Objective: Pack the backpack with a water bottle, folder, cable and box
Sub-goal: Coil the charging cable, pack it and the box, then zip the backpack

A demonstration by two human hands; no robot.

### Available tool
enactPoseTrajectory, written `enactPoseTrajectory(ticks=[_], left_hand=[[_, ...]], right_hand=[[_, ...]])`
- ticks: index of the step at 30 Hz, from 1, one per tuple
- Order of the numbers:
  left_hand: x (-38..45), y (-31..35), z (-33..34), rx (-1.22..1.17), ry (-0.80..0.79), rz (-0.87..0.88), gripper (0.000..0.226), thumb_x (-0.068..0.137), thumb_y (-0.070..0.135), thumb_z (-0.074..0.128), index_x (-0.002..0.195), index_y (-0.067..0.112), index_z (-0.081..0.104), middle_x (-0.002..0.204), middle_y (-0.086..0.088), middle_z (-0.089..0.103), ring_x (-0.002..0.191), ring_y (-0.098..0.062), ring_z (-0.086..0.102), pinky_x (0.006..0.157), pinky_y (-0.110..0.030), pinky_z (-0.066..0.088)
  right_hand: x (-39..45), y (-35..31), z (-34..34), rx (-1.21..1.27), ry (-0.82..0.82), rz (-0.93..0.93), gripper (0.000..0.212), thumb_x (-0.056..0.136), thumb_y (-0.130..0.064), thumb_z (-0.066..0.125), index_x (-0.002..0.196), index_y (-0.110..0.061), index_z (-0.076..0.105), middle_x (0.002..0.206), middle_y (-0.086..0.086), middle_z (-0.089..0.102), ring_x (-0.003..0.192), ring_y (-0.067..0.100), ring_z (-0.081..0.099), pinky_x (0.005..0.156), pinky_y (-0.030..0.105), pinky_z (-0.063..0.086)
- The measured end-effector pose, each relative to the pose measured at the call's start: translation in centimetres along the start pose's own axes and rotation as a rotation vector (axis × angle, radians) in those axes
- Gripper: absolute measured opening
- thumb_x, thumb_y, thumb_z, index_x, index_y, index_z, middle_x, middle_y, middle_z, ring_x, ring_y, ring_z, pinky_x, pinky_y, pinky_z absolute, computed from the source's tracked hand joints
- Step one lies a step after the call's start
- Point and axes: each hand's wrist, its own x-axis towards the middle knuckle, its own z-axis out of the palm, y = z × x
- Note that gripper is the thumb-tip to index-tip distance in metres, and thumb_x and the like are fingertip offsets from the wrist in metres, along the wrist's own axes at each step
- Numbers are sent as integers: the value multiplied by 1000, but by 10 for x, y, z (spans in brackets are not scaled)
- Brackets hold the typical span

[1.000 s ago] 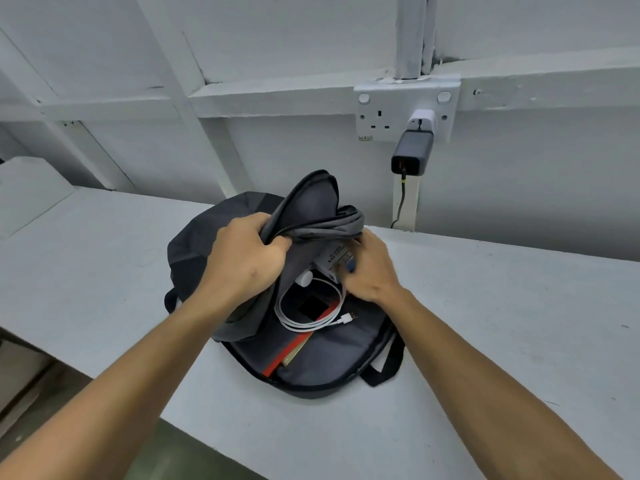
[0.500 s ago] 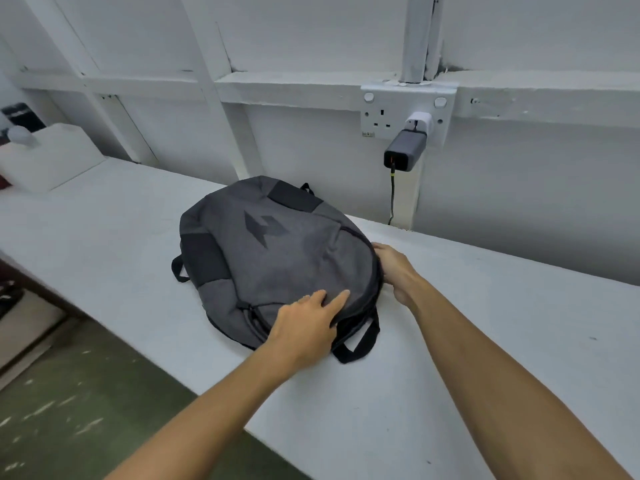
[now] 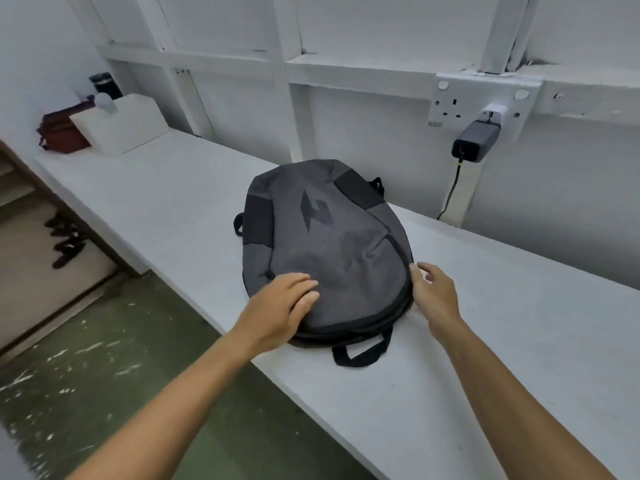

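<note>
Your grey backpack (image 3: pixel 329 247) lies flat at frame centre on the white bench (image 3: pixel 519 323), flap down (contents hidden). Your left hand (image 3: pixel 280 311) rests on its near-left corner, fingers straight and together. Your right hand (image 3: pixel 433 294) sits at its right edge, fingers loosely apart, gripping nothing.

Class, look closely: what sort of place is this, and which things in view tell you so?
Probably a plain workroom or storage room, not a home. A long white bench runs along a bare framed wall, a surface-mounted socket holds a charger, and the floor is paint-flecked.
</note>
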Motion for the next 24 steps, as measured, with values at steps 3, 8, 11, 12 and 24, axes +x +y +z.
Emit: enactPoseTrajectory(ticks=[3, 8, 11, 12, 24], left_hand=[[10, -51, -20, 125, 108, -84, 32, 103, 26, 42, 130, 20, 56, 134, 7, 55, 126, -16, 45, 97, -36, 46], [31, -86, -36, 335, -133, 104, 32, 102, 29, 47, 132, 21, 56, 131, 5, 58, 122, -19, 46, 96, -32, 39], [38, -82, -38, 392, -104, 162, 29, 101, 33, 48, 123, 20, 61, 118, 2, 62, 110, -20, 48, 85, -30, 35], [38, -83, -39, 410, -97, 172, 27, 101, 34, 47, 118, 21, 63, 111, 2, 62, 105, -20, 48, 82, -30, 33], [-47, 3, -4, 210, -235, 60, 20, 97, 27, 40, 83, 14, 45, 83, -2, 56, 71, -25, 50, 62, -33, 35]], right_hand=[[-16, -11, 13, -218, 321, -359, 28, 92, -30, 54, 115, -17, 63, 126, 2, 52, 117, 19, 47, 85, 30, 41], [-45, -20, 58, -804, 136, -880, 21, 84, -31, 64, 102, -21, 69, 117, 3, 58, 112, 24, 50, 96, 39, 38], [-41, -14, 63, -981, 212, -713, 41, 82, -31, 65, 121, -19, 61, 138, 15, 44, 126, 33, 38, 104, 46, 32], [-40, -14, 63, -985, 242, -650, 48, 83, -31, 64, 128, -19, 56, 143, 18, 38, 130, 34, 34, 106, 47, 30], [-28, -20, 47, -789, 64, -345, 69, 83, -46, 67, 143, -24, 41, 145, 8, 25, 133, 29, 24, 96, 42, 45]])
